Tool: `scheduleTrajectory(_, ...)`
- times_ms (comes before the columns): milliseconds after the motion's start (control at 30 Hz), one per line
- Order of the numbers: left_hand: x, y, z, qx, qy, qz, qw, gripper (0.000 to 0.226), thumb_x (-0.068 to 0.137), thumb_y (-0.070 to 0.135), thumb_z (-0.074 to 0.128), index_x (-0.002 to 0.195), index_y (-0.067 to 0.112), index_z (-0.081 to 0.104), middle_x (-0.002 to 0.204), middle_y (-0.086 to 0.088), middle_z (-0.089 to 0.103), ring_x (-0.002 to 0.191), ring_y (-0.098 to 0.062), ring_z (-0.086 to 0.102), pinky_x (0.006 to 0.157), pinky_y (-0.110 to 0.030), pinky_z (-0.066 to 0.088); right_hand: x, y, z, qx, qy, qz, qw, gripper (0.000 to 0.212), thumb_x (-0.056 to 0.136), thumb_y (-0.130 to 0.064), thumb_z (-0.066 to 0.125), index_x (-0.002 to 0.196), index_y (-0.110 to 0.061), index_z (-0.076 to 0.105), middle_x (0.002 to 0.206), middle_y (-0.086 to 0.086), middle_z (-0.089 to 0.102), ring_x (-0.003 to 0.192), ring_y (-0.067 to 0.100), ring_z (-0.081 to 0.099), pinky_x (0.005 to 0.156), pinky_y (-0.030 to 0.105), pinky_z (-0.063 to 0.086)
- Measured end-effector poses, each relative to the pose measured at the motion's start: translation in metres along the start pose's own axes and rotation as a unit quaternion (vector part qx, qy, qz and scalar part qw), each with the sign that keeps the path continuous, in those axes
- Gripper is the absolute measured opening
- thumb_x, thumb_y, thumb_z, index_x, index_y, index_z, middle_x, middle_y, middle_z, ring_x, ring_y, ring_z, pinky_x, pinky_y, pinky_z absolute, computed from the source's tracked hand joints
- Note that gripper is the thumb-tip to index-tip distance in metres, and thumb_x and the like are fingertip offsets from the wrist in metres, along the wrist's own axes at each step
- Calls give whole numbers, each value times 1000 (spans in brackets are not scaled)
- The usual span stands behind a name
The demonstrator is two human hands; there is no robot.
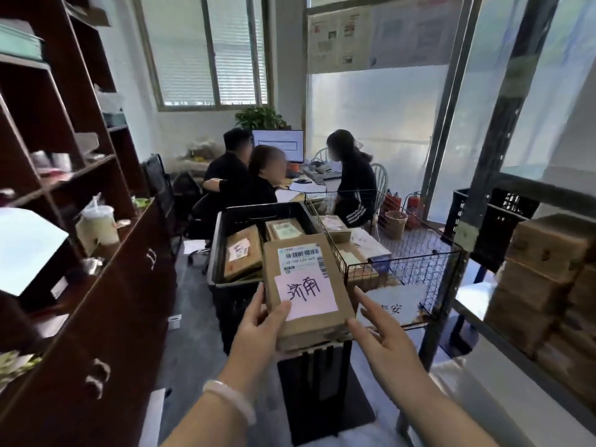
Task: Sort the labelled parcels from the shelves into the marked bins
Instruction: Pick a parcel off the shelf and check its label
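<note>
Left hand (258,324): grip closed on the near left corner of the parcel (306,285), thumb lying on top at the edge of the pink note (306,296), fingers under and out of sight. Right hand (383,330): at the parcel's near right corner, fingers extended and loose, only the thumb side meeting the cardboard edge; whether it bears any load cannot be told. The parcel is effectively carried by one corner.

Parcel position: held flat, slightly tilted, in the air above the gap between the black bin (225,227) at 11 o'clock and the wire basket (403,259) at 1 o'clock. It rests on neither. The printed barcode label sits at its far end, the handwritten pink note at its near end.

Risks, as judged:
- The corner hold leaves the far end overhanging. If the right hand comes away, the parcel could pivot down and slip off the left thumb, landing on the black stand (312,382) below or on the floor.
- The thumb partly overlaps the pink note. Rubbing could peel or smudge it, leaving the destination unreadable.
- Misrouting: the white sign (393,304) on the wire basket shows different characters from the note. The black bin's own marking is not visible, so the match is unconfirmed.
- Boxes already fill the black bin (243,253); a dropped parcel may land askew on the rim.
</note>
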State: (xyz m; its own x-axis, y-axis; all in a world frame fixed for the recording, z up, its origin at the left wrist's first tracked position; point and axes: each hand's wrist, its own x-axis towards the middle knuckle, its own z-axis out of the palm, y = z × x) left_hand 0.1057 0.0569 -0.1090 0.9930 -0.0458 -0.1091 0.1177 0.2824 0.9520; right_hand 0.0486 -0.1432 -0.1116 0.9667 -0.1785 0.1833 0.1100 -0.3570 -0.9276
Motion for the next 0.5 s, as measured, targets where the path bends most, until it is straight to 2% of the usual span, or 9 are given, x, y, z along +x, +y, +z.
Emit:
scheduleTrajectory(67,35,6,0,-4,13,-1,1000,54,88,27,72,131,50,48,113,1,73,90,-18,75,63,-32,60,34,4,5,15,-18,-3,1000,47,88,-55,58,127,-71,37,139,-28,43,130,3,43,111,39,37)
scheduleTrajectory(133,72,14,3,-6,19,-1,1000,49,89,28,72,127,51,51,106,4,76,92,-20,75,68,-36,62,70,7,5,13,-31,-16,999,51,82,-65,57,128,-70,36,140,-33,40,132,3,41,112,42,36)
scheduleTrajectory(233,128,24,10,-5,28,3,1000,48,90,29,71,126,52,51,98,10,77,84,-16,76,66,-34,61,126,13,-3,3,-36,-37,999,53,81,-68,54,130,-69,36,132,-50,31,133,-2,37,112,41,36)
scheduleTrajectory(300,165,30,16,5,39,9,999,57,90,31,71,136,51,45,99,15,76,87,-14,75,73,-37,62,160,16,-11,-6,-31,-46,998,52,81,-68,53,131,-67,36,127,-56,29,131,-7,36,111,35,35)
scheduleTrajectory(400,216,32,25,11,52,5,999,62,91,29,70,144,45,42,102,15,75,98,-19,73,90,-45,58,204,19,-18,-23,-27,-48,998,55,77,-71,48,131,-68,36,136,-41,35,129,-9,36,103,24,34)
scheduleTrajectory(467,246,30,27,15,68,-12,997,63,91,29,69,146,43,41,113,10,70,105,-23,69,96,-49,55,228,23,-18,-23,-25,-39,999,57,77,-70,46,133,-64,36,141,-32,38,133,-5,33,109,30,31)
scheduleTrajectory(500,260,28,27,16,75,-24,997,62,91,31,69,145,44,41,117,8,68,104,-23,68,94,-49,55,238,26,-16,-21,-27,-34,999,56,78,-68,46,133,-64,37,142,-30,38,135,-3,30,112,34,29)
